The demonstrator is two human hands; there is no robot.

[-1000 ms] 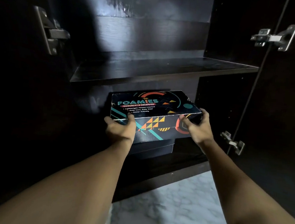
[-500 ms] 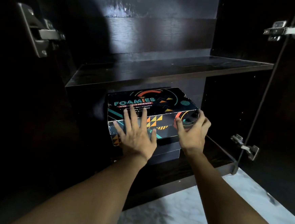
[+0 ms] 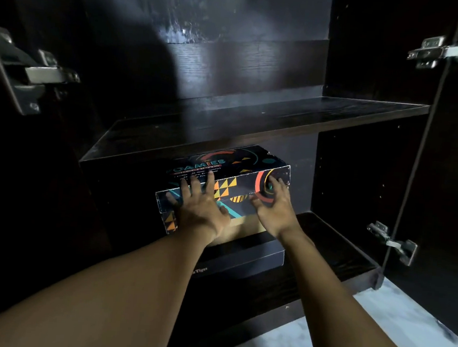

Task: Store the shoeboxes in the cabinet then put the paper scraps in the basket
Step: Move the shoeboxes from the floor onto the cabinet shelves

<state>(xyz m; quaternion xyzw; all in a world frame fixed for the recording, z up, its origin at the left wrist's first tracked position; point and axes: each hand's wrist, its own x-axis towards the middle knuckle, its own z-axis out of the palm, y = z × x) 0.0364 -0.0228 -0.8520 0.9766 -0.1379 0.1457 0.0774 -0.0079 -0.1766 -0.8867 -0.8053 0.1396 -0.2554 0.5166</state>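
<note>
Pressing patterned shoebox point(image 3: 246, 162), left hand point(image 3: 200, 212) flat, right hand point(image 3: 275, 211) spread

Bare left hand point(image 3: 200, 212) and right hand point(image 3: 274, 209), forearms point(image 3: 131, 289) bare to the frame's edge

Free room right of the stacked shoeboxes point(image 3: 239, 163) and above the shelf point(image 3: 282, 111); shelf edge close over the boxes.

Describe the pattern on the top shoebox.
The top shoebox is black with orange triangles, teal stripes and red arcs; head view.
</note>
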